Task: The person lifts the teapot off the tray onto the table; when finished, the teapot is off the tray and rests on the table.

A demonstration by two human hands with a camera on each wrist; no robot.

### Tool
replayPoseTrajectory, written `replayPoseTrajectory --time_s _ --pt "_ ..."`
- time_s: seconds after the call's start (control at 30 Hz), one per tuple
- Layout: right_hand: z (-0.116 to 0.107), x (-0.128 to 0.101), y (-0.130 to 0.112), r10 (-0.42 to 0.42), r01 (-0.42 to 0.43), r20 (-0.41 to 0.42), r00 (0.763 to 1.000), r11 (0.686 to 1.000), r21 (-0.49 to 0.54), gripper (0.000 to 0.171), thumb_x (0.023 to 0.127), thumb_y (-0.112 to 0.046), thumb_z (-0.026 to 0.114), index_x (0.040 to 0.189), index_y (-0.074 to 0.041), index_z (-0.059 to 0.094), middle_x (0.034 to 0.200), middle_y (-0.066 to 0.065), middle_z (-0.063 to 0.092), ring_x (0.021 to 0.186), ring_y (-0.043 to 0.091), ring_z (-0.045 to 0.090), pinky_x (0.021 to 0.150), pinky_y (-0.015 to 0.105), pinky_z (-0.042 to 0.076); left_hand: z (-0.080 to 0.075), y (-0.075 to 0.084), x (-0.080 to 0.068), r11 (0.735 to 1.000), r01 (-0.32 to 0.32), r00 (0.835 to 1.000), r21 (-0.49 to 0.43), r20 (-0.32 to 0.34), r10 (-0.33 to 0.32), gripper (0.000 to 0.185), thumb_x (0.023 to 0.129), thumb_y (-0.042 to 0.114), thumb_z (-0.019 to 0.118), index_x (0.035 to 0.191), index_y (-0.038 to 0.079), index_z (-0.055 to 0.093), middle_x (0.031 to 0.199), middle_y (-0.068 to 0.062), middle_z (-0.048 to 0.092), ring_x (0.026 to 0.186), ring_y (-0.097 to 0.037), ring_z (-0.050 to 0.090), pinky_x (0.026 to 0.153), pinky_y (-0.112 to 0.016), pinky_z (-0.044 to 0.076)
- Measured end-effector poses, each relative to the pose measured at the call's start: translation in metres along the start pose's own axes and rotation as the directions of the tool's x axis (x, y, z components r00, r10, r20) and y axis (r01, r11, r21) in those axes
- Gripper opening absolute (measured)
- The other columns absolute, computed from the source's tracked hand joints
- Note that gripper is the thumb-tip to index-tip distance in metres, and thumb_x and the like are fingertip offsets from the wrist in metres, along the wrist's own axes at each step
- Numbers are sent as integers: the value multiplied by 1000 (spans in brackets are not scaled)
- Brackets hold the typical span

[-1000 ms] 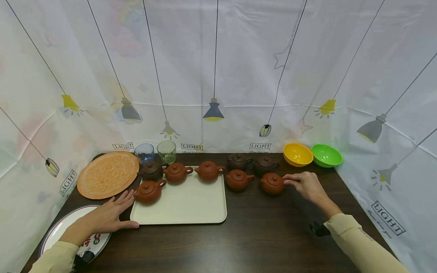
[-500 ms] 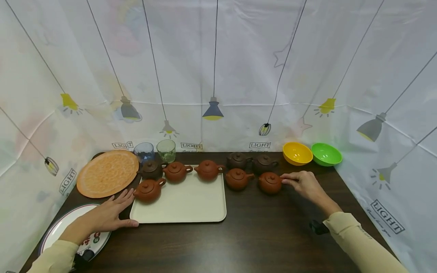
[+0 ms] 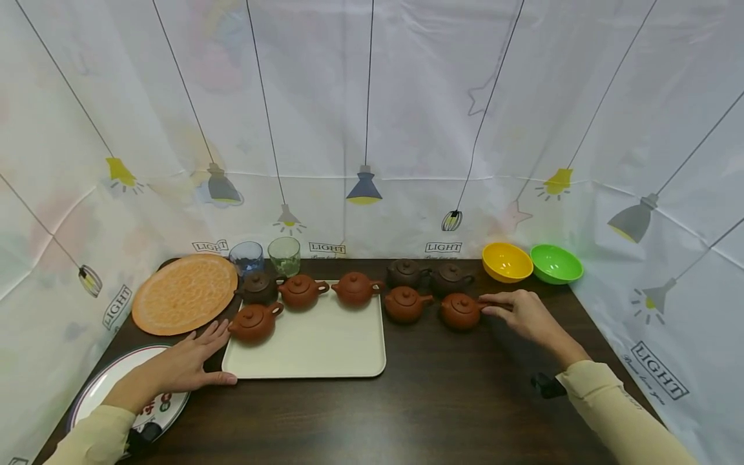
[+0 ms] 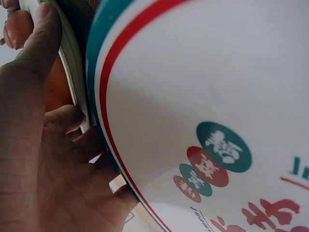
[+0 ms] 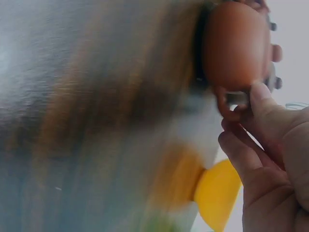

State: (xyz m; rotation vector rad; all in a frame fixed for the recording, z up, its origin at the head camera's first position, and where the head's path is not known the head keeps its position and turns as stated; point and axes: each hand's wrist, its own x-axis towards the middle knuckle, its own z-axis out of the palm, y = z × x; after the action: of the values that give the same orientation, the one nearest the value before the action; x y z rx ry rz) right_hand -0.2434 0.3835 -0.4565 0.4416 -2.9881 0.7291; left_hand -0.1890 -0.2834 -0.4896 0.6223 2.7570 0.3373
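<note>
Four teapots on the tray (image 3: 325,361), four off at 3 o'clock — right hand (image 3: 523,315) pinching nearest teapot's (image 3: 460,311) handle, left hand (image 3: 186,363) flat, steadying tray corner.

A dark wooden table (image 3: 418,413) stands enclosed on three sides by a white printed curtain (image 3: 407,97) that hangs down to its edges. The fabric shows hanging lamps on long thin cords, in grey, blue and yellow, with small boxed labels reading LIGHT. Faint coloured shapes, perhaps stars, show through it. The light is soft and even
</note>
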Motion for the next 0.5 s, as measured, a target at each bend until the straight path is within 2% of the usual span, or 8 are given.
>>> replayPoseTrajectory --time_s 0.13,0.17,0.27,0.37,0.5 --pt "-9 5 -7 -12 12 -11 1000 1000 3 37 98 -19 80 133 -6 77 125 20 79 76 14 61 61 23 48 -1 -1 1 1000 -1 1000 -1 3 1 108 91 70 72 163 -5 40 174 -32 24 159 -56 28 122 -79 26" --pt "-11 6 -10 -18 18 -14 1000 1000 8 38 98 -20 80 133 -6 76 125 20 79 75 14 61 62 24 50 -1 -1 0 1000 -1 1000 0 2 1 108 91 70 72 163 -5 40 174 -32 25 158 -56 28 121 -79 26" --pt "-12 13 -23 -59 59 -35 998 998 10 40 98 -21 80 135 -5 75 126 18 79 84 15 67 75 26 59 -2 0 0 1000 -1 1000 -3 1 1 108 91 69 73 162 -5 40 174 -32 25 159 -56 28 121 -79 26" --pt "-10 21 -42 -102 104 -45 994 994 41 40 99 -20 79 136 -5 74 130 17 78 93 18 72 82 32 63 -1 1 -1 1000 2 1000 -4 -1 -2 108 91 69 73 162 -5 40 174 -31 25 158 -56 28 121 -79 27" --pt "-1 36 -69 -166 168 -36 986 982 81 38 101 -19 77 137 -7 75 132 15 77 99 22 76 84 38 64 -1 0 0 1000 -2 1000 -1 -3 2 109 91 70 73 163 -5 40 174 -32 25 158 -56 29 121 -79 26"
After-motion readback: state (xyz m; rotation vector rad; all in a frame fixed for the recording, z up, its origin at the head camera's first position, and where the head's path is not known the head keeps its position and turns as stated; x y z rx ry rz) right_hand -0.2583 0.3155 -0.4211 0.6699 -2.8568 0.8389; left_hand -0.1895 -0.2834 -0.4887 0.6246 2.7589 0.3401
